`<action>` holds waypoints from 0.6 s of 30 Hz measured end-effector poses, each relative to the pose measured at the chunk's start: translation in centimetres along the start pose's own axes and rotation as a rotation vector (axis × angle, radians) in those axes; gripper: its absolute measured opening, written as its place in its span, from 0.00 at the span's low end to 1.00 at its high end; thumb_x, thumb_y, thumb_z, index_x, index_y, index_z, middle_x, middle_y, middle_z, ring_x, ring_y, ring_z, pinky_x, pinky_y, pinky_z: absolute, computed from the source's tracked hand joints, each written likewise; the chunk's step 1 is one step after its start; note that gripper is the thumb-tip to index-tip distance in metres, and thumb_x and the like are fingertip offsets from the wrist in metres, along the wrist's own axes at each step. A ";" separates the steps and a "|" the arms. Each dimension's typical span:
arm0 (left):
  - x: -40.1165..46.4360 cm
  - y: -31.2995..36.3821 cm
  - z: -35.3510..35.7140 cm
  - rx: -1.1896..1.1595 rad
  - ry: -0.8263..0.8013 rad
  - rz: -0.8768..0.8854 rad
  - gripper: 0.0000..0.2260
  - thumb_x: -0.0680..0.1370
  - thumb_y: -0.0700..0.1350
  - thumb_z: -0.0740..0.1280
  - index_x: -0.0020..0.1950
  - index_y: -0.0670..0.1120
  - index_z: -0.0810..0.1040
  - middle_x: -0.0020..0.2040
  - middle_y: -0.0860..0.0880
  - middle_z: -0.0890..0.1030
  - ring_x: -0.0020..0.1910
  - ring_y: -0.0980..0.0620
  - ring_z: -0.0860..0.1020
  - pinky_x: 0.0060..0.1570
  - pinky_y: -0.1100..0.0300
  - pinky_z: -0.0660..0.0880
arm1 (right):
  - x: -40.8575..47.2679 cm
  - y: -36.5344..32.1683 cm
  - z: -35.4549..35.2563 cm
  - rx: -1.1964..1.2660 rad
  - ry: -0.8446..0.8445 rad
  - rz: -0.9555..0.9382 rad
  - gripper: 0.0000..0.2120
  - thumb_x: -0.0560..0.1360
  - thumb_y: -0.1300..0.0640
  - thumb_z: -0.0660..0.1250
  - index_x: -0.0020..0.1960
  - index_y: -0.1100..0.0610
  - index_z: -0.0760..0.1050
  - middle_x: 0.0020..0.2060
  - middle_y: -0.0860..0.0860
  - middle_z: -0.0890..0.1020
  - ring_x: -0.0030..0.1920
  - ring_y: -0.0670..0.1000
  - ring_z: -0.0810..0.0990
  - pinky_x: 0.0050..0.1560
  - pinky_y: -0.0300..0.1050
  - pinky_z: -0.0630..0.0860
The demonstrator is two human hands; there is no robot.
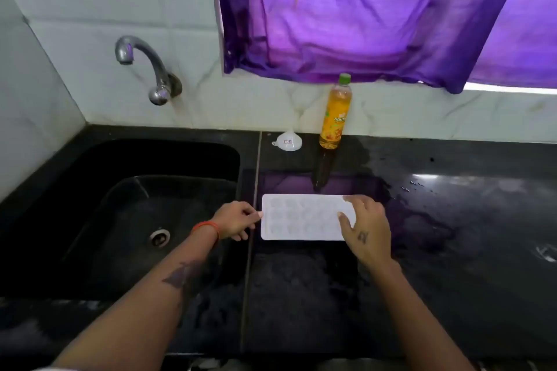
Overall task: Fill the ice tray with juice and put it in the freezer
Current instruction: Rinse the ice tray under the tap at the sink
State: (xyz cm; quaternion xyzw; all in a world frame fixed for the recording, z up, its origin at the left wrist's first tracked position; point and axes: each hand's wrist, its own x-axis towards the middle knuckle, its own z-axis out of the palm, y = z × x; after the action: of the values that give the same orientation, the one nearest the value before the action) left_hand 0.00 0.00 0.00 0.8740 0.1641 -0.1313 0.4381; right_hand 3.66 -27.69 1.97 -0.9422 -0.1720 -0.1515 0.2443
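Note:
A white ice tray (301, 218) lies flat on the black counter (452, 235), just right of the sink. Its cups look empty. My left hand (236, 221) touches the tray's left edge with its fingertips, the other fingers curled. My right hand (366, 227) rests on the tray's right end, fingers spread over it and thumb on top. A juice bottle (336, 113) with orange liquid and a green cap stands upright against the back wall, beyond the tray. The cap is on.
A small white funnel (287, 141) sits upside down left of the bottle. The black sink (126, 205) with a drain fills the left side, a metal tap (144, 66) above it. A purple curtain (376, 9) hangs over the window. Water streaks mark the counter's right part.

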 end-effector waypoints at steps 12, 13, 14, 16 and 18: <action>-0.1 0.4 3.1 -0.245 0.151 -0.180 0.12 0.76 0.53 0.67 0.48 0.44 0.71 0.39 0.48 0.77 0.32 0.53 0.76 0.29 0.63 0.73 | 1.8 2.9 2.1 0.131 -0.376 0.520 0.28 0.76 0.51 0.64 0.73 0.58 0.62 0.65 0.62 0.71 0.65 0.63 0.70 0.62 0.53 0.68; -0.1 0.0 2.7 -0.219 0.194 -0.177 0.13 0.76 0.54 0.67 0.47 0.45 0.71 0.39 0.49 0.77 0.32 0.53 0.75 0.30 0.62 0.72 | 2.1 2.4 2.4 0.138 -0.377 0.514 0.28 0.76 0.50 0.64 0.72 0.57 0.62 0.65 0.62 0.71 0.65 0.62 0.70 0.62 0.52 0.68; -0.1 -0.6 2.2 -0.186 0.244 -0.166 0.14 0.76 0.55 0.66 0.47 0.45 0.70 0.39 0.49 0.77 0.34 0.53 0.75 0.32 0.61 0.71 | 2.4 1.8 2.8 0.148 -0.375 0.503 0.28 0.76 0.50 0.64 0.72 0.57 0.62 0.66 0.61 0.71 0.65 0.62 0.70 0.62 0.53 0.68; 0.0 -1.8 1.0 -0.176 0.334 -0.145 0.15 0.75 0.56 0.66 0.49 0.45 0.69 0.42 0.50 0.77 0.38 0.53 0.76 0.35 0.60 0.72 | 3.0 0.1 3.7 0.180 -0.364 0.463 0.28 0.76 0.49 0.64 0.72 0.57 0.63 0.66 0.60 0.71 0.65 0.61 0.70 0.62 0.52 0.68; 0.0 -2.9 -0.6 -0.318 0.397 -0.132 0.14 0.76 0.53 0.66 0.52 0.45 0.67 0.46 0.49 0.76 0.41 0.54 0.77 0.35 0.60 0.75 | 3.6 -2.1 4.6 0.200 -0.355 0.415 0.28 0.76 0.48 0.64 0.72 0.56 0.63 0.66 0.59 0.71 0.66 0.60 0.70 0.62 0.51 0.68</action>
State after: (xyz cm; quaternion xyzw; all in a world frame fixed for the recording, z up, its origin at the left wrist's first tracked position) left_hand -1.09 2.12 -1.73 0.7902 0.3220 0.0417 0.5198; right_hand 6.96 -22.70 0.30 -0.9403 -0.0298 0.0868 0.3278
